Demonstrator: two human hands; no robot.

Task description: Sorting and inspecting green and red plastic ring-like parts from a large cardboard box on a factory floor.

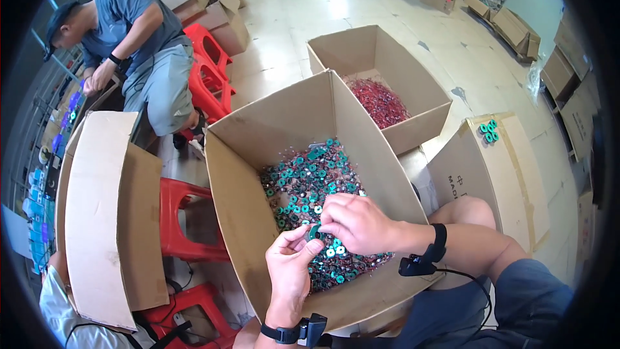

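Note:
A big open cardboard box (240,194) stands in front of me, its bottom covered with several small green ring-shaped parts (303,181) that carry reddish wire. Both hands are inside the box. My left hand (292,265) and my right hand (357,223) meet over the heap, and together their fingertips pinch one small green ring part (314,232). Each wrist wears a black band.
A second open box (413,130) with red wire parts sits behind. A closed box (510,174) at right carries three green rings (488,132). Red plastic stools (184,216) and a tall box (106,213) stand at left. A seated person (129,45) works at the far left.

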